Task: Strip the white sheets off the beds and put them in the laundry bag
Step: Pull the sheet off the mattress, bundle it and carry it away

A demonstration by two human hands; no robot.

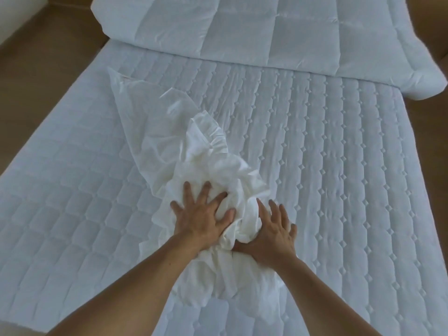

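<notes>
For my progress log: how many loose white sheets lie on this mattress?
1: a crumpled white sheet in the middle of the mattress, under the left hand and the right hand. The folded quilt at the far end may hide others.

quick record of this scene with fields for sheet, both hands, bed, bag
sheet: white sheet bunched in a heap on the mattress
left hand: fingers spread, pressing on the heap
right hand: fingers straight, pressing the heap's right side
mattress: quilted surface exposed
duvet: folded at far end
laundry bag: not in view
</notes>
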